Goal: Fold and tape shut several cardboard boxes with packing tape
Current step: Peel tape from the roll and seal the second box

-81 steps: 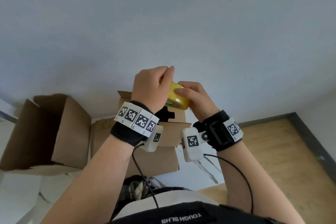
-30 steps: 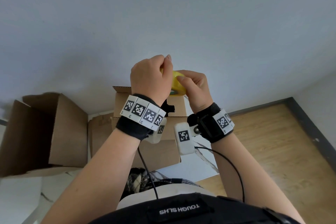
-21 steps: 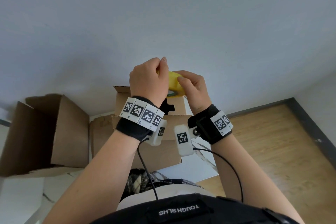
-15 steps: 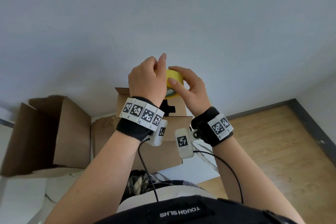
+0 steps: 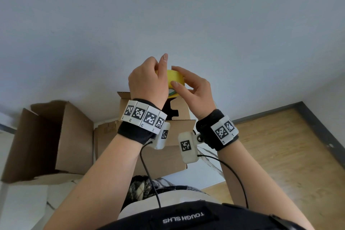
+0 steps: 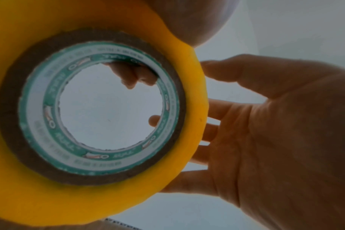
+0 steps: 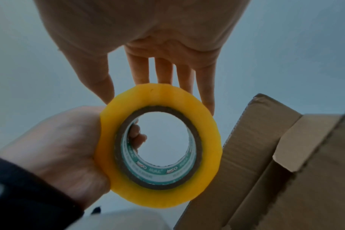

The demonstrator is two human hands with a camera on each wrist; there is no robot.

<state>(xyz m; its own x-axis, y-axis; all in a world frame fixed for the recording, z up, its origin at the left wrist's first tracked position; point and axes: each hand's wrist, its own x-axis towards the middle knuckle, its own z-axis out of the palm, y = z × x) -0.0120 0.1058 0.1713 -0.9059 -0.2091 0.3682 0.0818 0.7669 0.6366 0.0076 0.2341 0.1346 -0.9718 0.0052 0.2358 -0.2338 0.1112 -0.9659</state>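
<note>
Tape roll (image 5: 175, 80) raised before the open box (image 5: 179, 115): left hand (image 5: 147, 82) grips it, fingers curled through the core; right hand (image 5: 194, 91), earlier clasping the rim, now touches it with spread fingers, probably seeking the free end.

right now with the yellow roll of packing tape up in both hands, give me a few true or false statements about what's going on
1. The left hand grips the yellow roll of packing tape. True.
2. The right hand has straight fingers at the roll's rim. True.
3. The roll lies on the brown cardboard box. False: it is held in the air above it.
4. The roll's core is solid. False: it is hollow, lined with a green printed label.
</note>
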